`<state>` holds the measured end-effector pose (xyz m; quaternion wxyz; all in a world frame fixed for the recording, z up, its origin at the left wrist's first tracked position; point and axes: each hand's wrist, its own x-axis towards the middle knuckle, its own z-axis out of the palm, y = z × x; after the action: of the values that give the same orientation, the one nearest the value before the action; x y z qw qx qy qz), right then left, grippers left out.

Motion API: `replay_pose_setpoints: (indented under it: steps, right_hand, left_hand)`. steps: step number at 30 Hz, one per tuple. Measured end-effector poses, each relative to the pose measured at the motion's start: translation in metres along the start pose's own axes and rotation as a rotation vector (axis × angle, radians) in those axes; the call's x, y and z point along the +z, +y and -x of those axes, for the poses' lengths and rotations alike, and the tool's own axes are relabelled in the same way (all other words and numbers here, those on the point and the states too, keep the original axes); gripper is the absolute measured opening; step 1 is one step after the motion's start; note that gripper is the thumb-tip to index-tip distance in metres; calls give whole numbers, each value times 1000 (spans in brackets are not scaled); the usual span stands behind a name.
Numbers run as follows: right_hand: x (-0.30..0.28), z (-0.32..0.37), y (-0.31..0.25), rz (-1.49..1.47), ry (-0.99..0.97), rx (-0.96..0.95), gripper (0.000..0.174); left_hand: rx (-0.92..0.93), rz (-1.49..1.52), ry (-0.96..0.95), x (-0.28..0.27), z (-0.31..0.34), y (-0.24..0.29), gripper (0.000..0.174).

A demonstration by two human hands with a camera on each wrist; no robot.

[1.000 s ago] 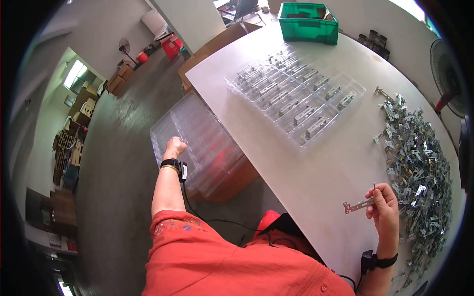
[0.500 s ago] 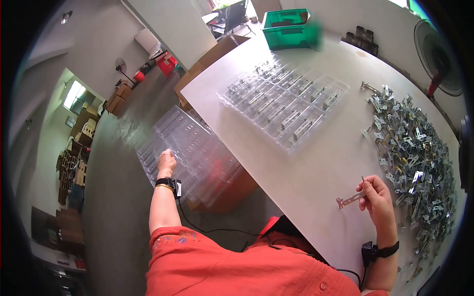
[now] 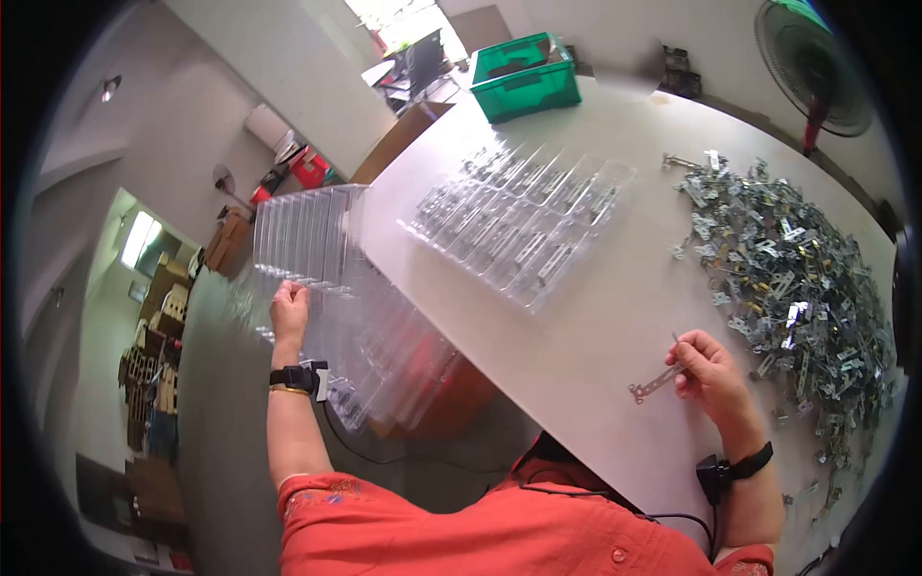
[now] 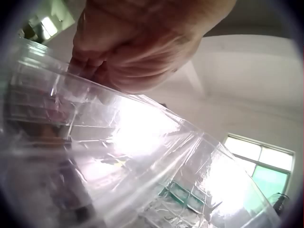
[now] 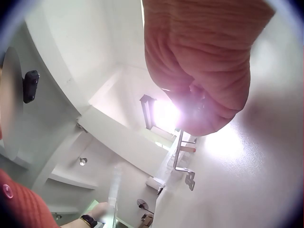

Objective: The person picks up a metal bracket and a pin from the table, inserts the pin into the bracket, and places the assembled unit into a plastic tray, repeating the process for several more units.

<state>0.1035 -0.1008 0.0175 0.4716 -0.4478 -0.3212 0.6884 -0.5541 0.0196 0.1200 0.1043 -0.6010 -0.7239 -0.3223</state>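
My left hand [image 3: 289, 309] pinches the edge of a clear plastic compartment tray [image 3: 307, 226], which stands tilted up beside the table; the left wrist view shows the fingertips at the rim of this clear sheet [image 4: 156, 156]. In my right hand [image 3: 711, 374], between thumb and fingers, is a slim perforated metal bracket [image 3: 653, 387] with a flared end, held over the table. The right wrist view shows the bracket [image 5: 178, 156] jutting from below the fingers. Below the raised tray lie more stacked clear trays [image 3: 384, 322].
On the white table [image 3: 538, 360] lies a clear tray [image 3: 471, 274] with metal brackets in its compartments. A big heap of metal brackets [image 3: 797, 278] covers the right side. A green crate [image 3: 533, 101] stands at the far end, near a fan [image 3: 812, 67]. Cardboard [image 3: 451, 394] shows under the stacked trays.
My left hand has lifted the clear tray from lying flat on the stack to a steep tilt. The right hand keeps its bracket over the table. The head view has turned left.
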Motion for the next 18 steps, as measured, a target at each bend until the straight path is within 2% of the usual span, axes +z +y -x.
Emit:
replay_pose_setpoints:
  steps: [5, 6, 7, 9, 14, 18]
  right_hand:
    - [0, -1, 4, 18, -31, 35, 15]
    - [-1, -1, 3, 14, -35, 50, 16]
    - [-2, -1, 4, 6, -13, 41, 16]
    - [-5, -1, 5, -9, -44, 76, 17]
    - [-10, -2, 6, -39, -81, 91, 17]
    - [-10, -2, 2, -23, -82, 109, 17]
  left_hand:
    - [269, 69, -206, 37, -27, 143, 17]
    - [346, 66, -278, 48, -30, 166, 19]
    - [366, 79, -286, 60, -33, 185, 19]
    - [414, 44, -418, 85, -38, 219, 21]
    - [488, 16, -554, 130, -43, 277, 22]
    - [531, -34, -594, 160, -45, 297, 24]
